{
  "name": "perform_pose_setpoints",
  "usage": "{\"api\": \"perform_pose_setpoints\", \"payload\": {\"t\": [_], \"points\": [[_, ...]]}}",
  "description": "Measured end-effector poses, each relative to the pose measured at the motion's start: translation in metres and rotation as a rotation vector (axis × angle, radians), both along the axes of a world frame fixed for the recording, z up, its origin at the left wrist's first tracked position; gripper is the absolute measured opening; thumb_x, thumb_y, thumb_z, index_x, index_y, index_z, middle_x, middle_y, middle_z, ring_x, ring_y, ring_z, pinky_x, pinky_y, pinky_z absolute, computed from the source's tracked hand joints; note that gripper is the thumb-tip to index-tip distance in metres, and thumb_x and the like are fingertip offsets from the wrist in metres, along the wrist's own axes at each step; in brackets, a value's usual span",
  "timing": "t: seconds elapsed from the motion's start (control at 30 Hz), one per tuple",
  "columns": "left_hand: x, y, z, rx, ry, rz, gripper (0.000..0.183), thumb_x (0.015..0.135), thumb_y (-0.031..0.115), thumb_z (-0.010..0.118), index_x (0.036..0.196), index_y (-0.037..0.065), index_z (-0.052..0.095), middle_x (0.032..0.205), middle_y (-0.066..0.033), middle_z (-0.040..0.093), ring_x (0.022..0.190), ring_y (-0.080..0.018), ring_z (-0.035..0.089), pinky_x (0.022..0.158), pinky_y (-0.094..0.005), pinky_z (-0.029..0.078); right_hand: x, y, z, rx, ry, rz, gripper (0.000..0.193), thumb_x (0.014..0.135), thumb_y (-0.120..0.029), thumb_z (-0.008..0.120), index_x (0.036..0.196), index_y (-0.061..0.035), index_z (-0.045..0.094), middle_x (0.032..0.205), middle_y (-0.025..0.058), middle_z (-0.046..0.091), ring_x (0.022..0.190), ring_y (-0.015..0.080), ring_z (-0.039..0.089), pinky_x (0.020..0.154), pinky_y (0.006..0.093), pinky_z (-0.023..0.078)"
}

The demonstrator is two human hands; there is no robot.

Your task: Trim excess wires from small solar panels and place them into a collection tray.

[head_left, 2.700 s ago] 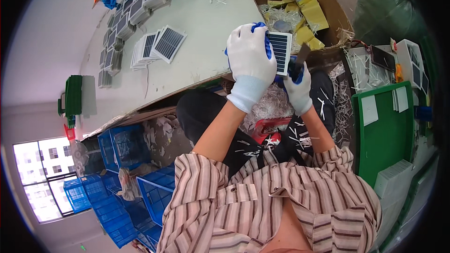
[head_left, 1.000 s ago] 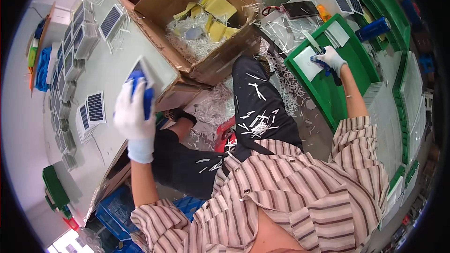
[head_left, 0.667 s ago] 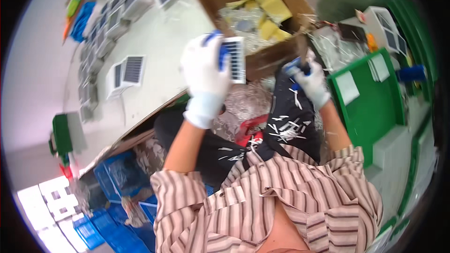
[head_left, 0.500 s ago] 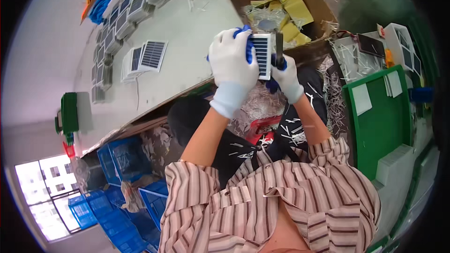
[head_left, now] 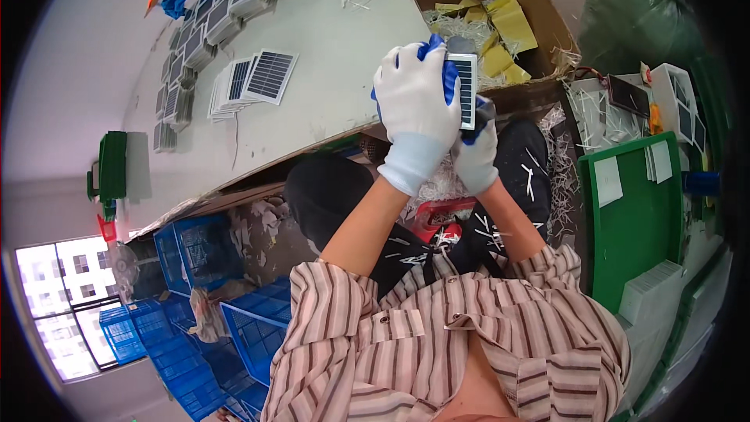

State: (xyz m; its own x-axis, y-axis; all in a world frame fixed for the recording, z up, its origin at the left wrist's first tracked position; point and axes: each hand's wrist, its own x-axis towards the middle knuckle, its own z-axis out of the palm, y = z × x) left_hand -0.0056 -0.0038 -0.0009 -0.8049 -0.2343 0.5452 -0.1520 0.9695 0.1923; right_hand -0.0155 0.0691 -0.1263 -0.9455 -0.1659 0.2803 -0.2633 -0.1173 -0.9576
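Observation:
My left hand (head_left: 418, 101), in a white glove with blue palm and fingertips, grips a small solar panel (head_left: 466, 92) with a white border and dark striped cells. The panel stands nearly upright over my lap. Close behind its lower right edge is my right hand (head_left: 476, 148), gloved the same way, with its fingers curled. A dark tool (head_left: 486, 109) shows in part at those fingers; its kind cannot be made out. On the white table (head_left: 328, 55) to the left, a fanned pile of solar panels (head_left: 269, 76) lies beside several stacks of panels (head_left: 223, 23).
A cardboard box (head_left: 547, 0) with yellow sheets and white strips stands ahead. At right are a green tray (head_left: 633, 219), a white box of panels (head_left: 676, 94) and a green bag (head_left: 637, 12). Blue crates (head_left: 258, 328) stand at lower left. White scraps lie on my legs.
The dark tool stood upright along the panel's right edge; now my right hand is lower and partly behind the panel, with most of the tool hidden. The view has shifted slightly.

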Motion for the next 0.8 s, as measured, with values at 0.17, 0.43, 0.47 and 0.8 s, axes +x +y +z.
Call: {"api": "perform_pose_setpoints", "payload": {"t": [0.17, 0.43, 0.47, 0.8], "points": [[-0.002, 0.003, 0.001, -0.033, -0.076, 0.016, 0.039, 0.070, 0.015, 0.068, 0.108, 0.009, 0.063, 0.109, -0.0125, 0.057, 0.108, -0.0327, 0.048, 0.091, -0.0442, 0.037, -0.062, -0.048, -0.041, -0.914, -0.504, 0.525, 0.024, 0.096, -0.024, 0.045, 0.115, -0.0089, 0.049, 0.118, 0.0057, 0.055, 0.100, 0.0158, 0.059, 0.089, 0.0299, 0.049], [0.009, -0.023, 0.021, -0.062, -0.167, -0.081, 0.047, 0.065, 0.016, 0.075, 0.109, 0.009, 0.060, 0.111, -0.0129, 0.057, 0.108, -0.0334, 0.050, 0.097, -0.0445, 0.035, -0.041, 0.014, -0.012, -0.162, -0.116, 0.292, 0.022, 0.086, -0.020, 0.059, 0.093, 0.0004, 0.063, 0.079, 0.0034, 0.064, 0.072, 0.0087, 0.059, 0.068, 0.0227, 0.049], [0.009, -0.020, 0.024, -0.071, -0.158, -0.109, 0.041, 0.067, 0.011, 0.071, 0.107, 0.008, 0.061, 0.110, -0.0132, 0.058, 0.106, -0.0337, 0.050, 0.095, -0.0439, 0.037, -0.037, 0.019, 0.001, -0.228, -0.183, 0.311, 0.018, 0.078, -0.011, 0.068, 0.088, 0.0020, 0.062, 0.074, 0.0002, 0.062, 0.071, 0.0054, 0.055, 0.063, 0.0209, 0.045], [0.004, -0.014, 0.002, -0.006, -0.024, -0.175, 0.035, 0.068, 0.004, 0.063, 0.103, 0.008, 0.062, 0.108, -0.0124, 0.057, 0.103, -0.0337, 0.051, 0.091, -0.0440, 0.040, 0.000, 0.053, 0.022, 0.242, 0.106, 0.875, 0.014, 0.069, -0.010, 0.071, 0.065, -0.0021, 0.060, 0.058, 0.0029, 0.059, 0.055, 0.0093, 0.057, 0.057, 0.0236, 0.048]]}}
